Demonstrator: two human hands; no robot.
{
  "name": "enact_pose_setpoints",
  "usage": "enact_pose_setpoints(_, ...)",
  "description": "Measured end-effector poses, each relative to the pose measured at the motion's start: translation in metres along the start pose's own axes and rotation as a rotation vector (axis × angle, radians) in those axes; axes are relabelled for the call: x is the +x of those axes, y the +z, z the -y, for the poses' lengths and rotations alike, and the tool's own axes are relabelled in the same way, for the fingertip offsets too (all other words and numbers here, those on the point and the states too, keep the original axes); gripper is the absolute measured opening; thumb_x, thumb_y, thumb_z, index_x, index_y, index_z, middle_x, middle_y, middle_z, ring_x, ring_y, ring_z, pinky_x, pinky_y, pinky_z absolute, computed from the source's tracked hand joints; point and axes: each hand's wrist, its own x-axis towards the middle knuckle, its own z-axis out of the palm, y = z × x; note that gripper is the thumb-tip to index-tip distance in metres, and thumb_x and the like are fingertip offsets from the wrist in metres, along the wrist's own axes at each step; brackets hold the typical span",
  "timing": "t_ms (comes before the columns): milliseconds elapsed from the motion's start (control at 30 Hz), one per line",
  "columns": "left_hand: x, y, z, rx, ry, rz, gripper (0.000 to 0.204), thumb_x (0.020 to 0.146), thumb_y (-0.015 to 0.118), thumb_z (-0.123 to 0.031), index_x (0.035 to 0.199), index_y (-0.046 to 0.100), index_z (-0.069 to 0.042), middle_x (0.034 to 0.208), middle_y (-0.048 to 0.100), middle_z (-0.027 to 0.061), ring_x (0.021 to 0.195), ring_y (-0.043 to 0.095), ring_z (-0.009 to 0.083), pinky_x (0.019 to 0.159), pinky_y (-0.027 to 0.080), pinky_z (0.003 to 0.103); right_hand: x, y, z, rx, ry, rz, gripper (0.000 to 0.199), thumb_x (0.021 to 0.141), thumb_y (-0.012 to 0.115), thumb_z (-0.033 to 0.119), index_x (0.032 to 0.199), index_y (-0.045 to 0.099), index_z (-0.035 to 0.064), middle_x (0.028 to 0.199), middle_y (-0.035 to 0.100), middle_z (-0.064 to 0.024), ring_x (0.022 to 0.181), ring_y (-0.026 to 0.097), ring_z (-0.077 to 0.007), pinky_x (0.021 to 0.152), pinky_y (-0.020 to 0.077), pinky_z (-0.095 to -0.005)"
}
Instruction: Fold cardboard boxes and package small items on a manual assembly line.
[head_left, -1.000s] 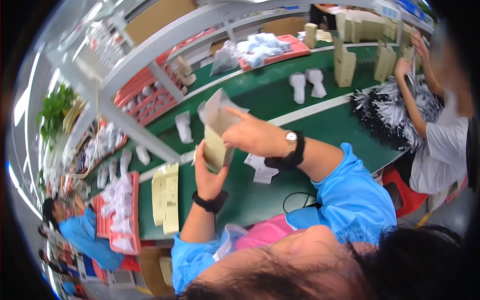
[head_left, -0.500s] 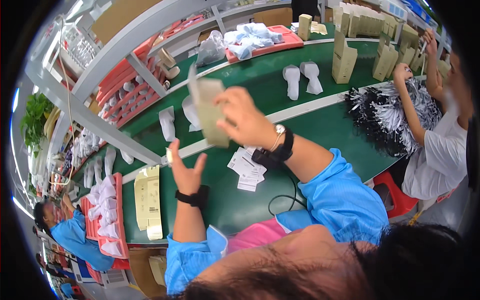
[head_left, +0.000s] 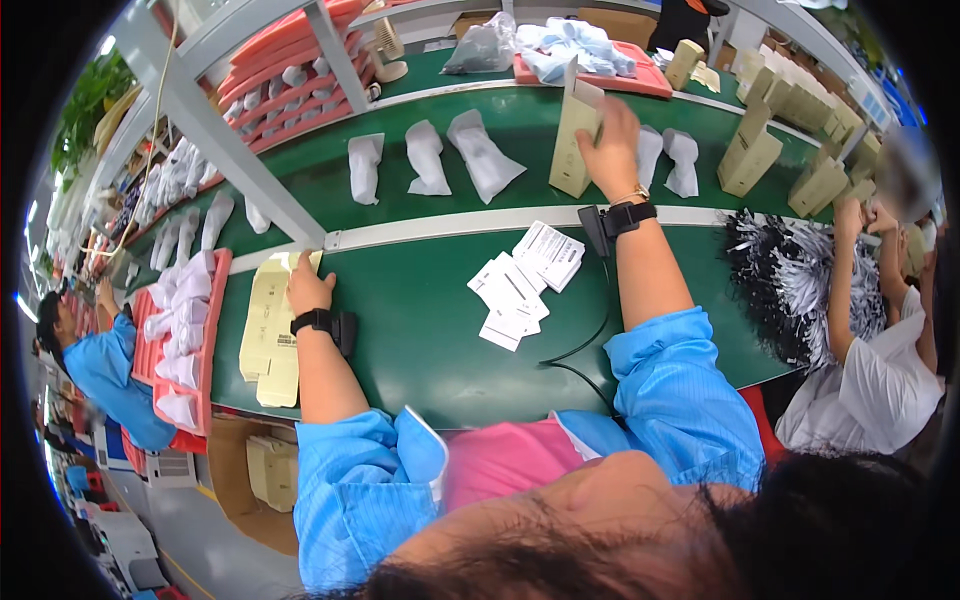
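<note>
My right hand [head_left: 612, 150] is wrapped round the side of an upright beige carton [head_left: 572, 150] with its top flap raised. That carton stands on the green conveyor belt [head_left: 400, 112], beyond the pale rail. My left hand [head_left: 310, 287] reaches to the upper right corner of flat, unfolded beige cartons [head_left: 265, 335] on the near green table. Its thumb and fingertips are apart, with the fingers touching the carton's edge. Between my arms lie several white printed cards [head_left: 515, 285], loosely fanned. White wrapped items [head_left: 428, 160] lie on the belt to the left of the upright carton.
A pink tray [head_left: 212, 340] of white wrapped items stands at left, near a co-worker in blue. Black and silver tinsel [head_left: 795, 280] lies at right by another co-worker. More upright cartons [head_left: 750, 150] stand far right. A metal post [head_left: 270, 190] rises at left; a black cable [head_left: 590, 350] hangs near my right arm.
My right hand has carried the carton from mid-air to the right and set it upright on the belt. My left hand has moved left, down to the flat cartons. The view has shifted.
</note>
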Motion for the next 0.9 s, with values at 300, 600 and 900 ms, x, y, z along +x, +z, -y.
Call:
enact_pose_setpoints(300, -0.002, -0.008, -0.036, 0.2, -0.044, -0.181, 0.069, 0.067, 0.077, -0.025, 0.129, 0.047, -0.023, 0.118, 0.059, 0.0114, 0.121, 0.047, 0.0287, 0.105, 0.023, 0.06, 0.007, -0.034, 0.069, 0.091, -0.135, 0.042, 0.041, 0.074, 0.066, 0.01, 0.113, 0.056, 0.0092, 0.121, 0.049, -0.0131, 0.116, 0.042, -0.0321, 0.098, 0.0354, -0.0419)
enact_pose_setpoints(600, -0.101, -0.025, -0.155, -0.049, 0.739, -0.51, 0.068, 0.063, 0.079, -0.015, 0.124, 0.05, -0.014, 0.12, 0.056, 0.0119, 0.126, 0.042, 0.0324, 0.106, 0.018, 0.061, -0.035, -0.027, 0.123, 0.609, -0.036, 0.531, 0.036, 0.081, 0.066, 0.018, 0.113, 0.055, 0.0055, 0.119, 0.051, -0.0144, 0.106, 0.051, -0.0328, 0.094, 0.0409, -0.038)
enact_pose_setpoints(900, -0.138, -0.021, -0.192, -0.306, 1.017, -0.581, 0.088, 0.051, 0.084, -0.017, 0.129, 0.044, -0.023, 0.127, 0.048, 0.0151, 0.127, 0.037, 0.0408, 0.105, 0.021, 0.06, -0.032, -0.059, 0.151, 0.615, 0.115, 1.092, 0.043, 0.084, 0.067, 0.021, 0.12, 0.053, 0.0009, 0.114, 0.057, -0.0145, 0.093, 0.06, -0.0244, 0.08, 0.049, -0.031)
